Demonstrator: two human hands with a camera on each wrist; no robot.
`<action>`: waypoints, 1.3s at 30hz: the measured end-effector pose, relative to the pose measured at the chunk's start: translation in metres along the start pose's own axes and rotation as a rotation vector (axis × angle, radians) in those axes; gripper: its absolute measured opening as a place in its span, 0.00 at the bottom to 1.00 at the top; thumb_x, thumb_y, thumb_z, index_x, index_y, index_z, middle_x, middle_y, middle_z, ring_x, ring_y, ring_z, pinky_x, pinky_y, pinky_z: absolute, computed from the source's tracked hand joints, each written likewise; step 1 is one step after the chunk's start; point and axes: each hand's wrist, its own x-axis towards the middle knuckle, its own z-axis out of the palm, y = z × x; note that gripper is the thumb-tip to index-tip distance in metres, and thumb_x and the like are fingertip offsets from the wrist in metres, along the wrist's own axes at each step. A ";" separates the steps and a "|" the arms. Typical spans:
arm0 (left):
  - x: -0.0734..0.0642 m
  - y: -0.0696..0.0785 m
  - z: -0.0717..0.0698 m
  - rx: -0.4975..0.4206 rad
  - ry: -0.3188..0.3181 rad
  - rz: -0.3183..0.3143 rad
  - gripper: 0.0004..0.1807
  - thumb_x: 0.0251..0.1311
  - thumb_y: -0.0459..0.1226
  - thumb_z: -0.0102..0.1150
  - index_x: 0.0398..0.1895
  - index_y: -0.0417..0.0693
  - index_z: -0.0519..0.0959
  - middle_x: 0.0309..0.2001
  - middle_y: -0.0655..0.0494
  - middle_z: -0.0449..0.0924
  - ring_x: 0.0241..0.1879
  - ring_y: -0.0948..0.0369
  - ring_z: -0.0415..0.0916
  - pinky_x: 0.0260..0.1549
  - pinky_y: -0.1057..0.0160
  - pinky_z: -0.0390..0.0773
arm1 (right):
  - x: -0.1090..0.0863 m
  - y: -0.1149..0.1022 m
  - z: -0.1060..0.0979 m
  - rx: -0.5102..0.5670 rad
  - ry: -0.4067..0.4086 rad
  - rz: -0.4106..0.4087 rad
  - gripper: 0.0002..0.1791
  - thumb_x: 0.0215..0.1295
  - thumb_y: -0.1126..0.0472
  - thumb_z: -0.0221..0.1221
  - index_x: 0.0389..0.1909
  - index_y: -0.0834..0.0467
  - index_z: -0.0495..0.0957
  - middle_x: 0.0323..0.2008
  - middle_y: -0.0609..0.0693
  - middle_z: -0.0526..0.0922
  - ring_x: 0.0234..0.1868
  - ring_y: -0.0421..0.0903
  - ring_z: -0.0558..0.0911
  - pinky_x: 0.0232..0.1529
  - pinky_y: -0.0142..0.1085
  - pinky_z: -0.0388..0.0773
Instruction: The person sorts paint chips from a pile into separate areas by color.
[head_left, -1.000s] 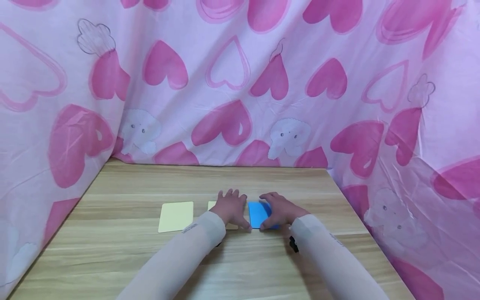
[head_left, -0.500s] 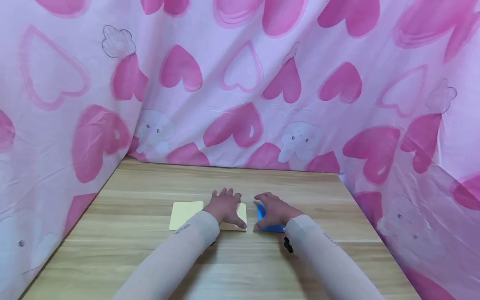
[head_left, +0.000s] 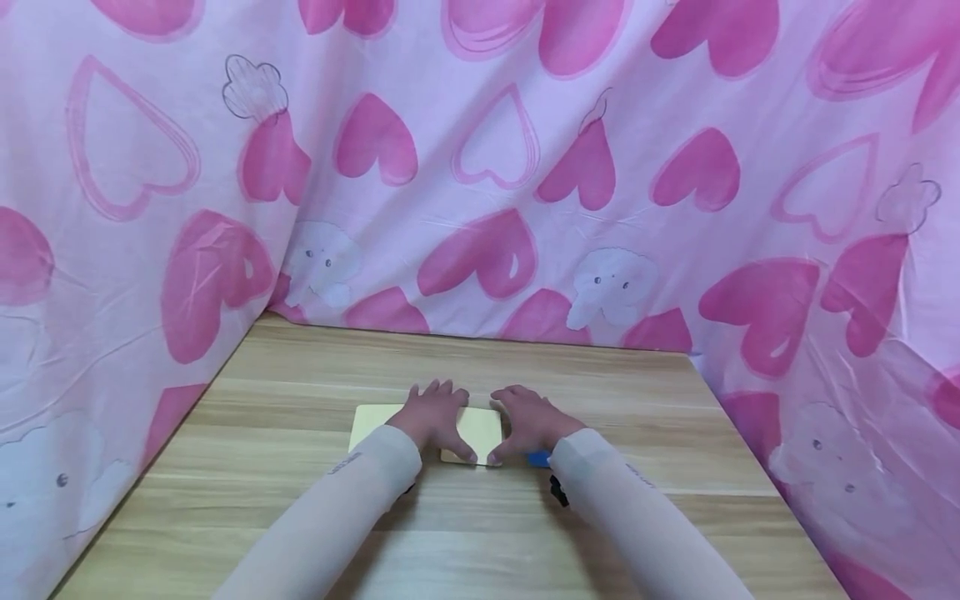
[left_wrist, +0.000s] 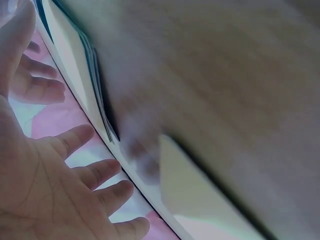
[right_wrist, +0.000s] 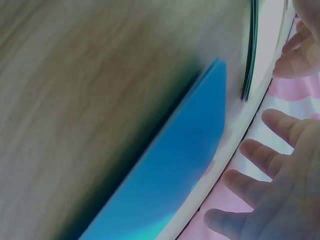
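Near the middle of the table, a small stack of cream square cards (head_left: 482,433) lies between my two hands. My left hand (head_left: 431,419) is spread over the gap between that stack and another cream square card (head_left: 371,419), partly covering both. My right hand (head_left: 531,423) is at the stack's right side, fingers spread. Beneath its wrist shows a corner of a blue square card (head_left: 538,459), seen more fully as a blue card (right_wrist: 175,160) in the right wrist view. Neither hand grips anything; whether fingertips touch the stack I cannot tell.
The wooden table (head_left: 465,533) runs back to a pink heart-patterned cloth (head_left: 480,167), which also hangs on the left and right sides. Dark wrist straps show under both sleeves.
Both hands have moved left over the table. The right hand has passed from the blue card to the cream stack's right side. The head view has shifted slightly left.
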 end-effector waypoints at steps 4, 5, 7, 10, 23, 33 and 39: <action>-0.002 -0.002 0.001 0.015 -0.020 0.000 0.63 0.32 0.65 0.85 0.76 0.52 0.70 0.80 0.41 0.62 0.81 0.39 0.53 0.77 0.29 0.48 | 0.002 -0.002 0.003 -0.023 -0.002 -0.002 0.61 0.44 0.34 0.81 0.77 0.54 0.67 0.75 0.54 0.69 0.76 0.56 0.67 0.74 0.71 0.60; -0.003 -0.002 0.001 0.014 -0.024 -0.002 0.64 0.32 0.65 0.86 0.76 0.52 0.69 0.80 0.40 0.61 0.82 0.39 0.52 0.77 0.29 0.47 | 0.002 -0.002 0.004 -0.031 -0.001 0.000 0.60 0.43 0.34 0.81 0.76 0.53 0.68 0.74 0.53 0.70 0.76 0.56 0.68 0.74 0.71 0.60; -0.004 -0.003 0.003 0.017 -0.032 -0.004 0.65 0.33 0.64 0.86 0.77 0.52 0.68 0.81 0.40 0.60 0.82 0.39 0.52 0.78 0.29 0.47 | 0.003 -0.002 0.005 -0.039 -0.003 0.003 0.59 0.42 0.34 0.81 0.75 0.53 0.69 0.73 0.53 0.71 0.75 0.55 0.69 0.73 0.71 0.61; -0.004 -0.004 0.005 0.011 -0.031 -0.005 0.63 0.34 0.62 0.86 0.77 0.51 0.68 0.81 0.39 0.59 0.82 0.39 0.52 0.78 0.30 0.47 | 0.004 -0.002 0.007 -0.047 -0.003 0.010 0.58 0.41 0.34 0.82 0.73 0.53 0.71 0.72 0.52 0.72 0.73 0.55 0.71 0.72 0.71 0.63; -0.006 -0.007 0.005 0.013 -0.014 -0.004 0.59 0.39 0.59 0.84 0.76 0.50 0.69 0.80 0.39 0.61 0.82 0.39 0.53 0.78 0.30 0.48 | 0.005 -0.005 0.012 -0.051 -0.008 0.004 0.56 0.41 0.36 0.82 0.71 0.52 0.72 0.69 0.51 0.74 0.65 0.52 0.75 0.71 0.68 0.67; -0.007 -0.010 0.004 0.031 -0.018 -0.008 0.61 0.38 0.62 0.84 0.77 0.50 0.69 0.80 0.41 0.61 0.82 0.40 0.52 0.78 0.30 0.47 | 0.008 -0.007 0.013 -0.030 -0.028 0.013 0.56 0.41 0.36 0.82 0.73 0.51 0.71 0.73 0.54 0.70 0.72 0.56 0.71 0.74 0.68 0.63; -0.009 -0.010 0.004 0.049 -0.032 -0.007 0.61 0.37 0.61 0.85 0.77 0.52 0.69 0.81 0.41 0.61 0.82 0.40 0.52 0.78 0.30 0.48 | 0.009 -0.007 0.014 -0.020 -0.012 -0.004 0.54 0.42 0.37 0.82 0.71 0.52 0.72 0.69 0.52 0.73 0.67 0.53 0.74 0.72 0.68 0.66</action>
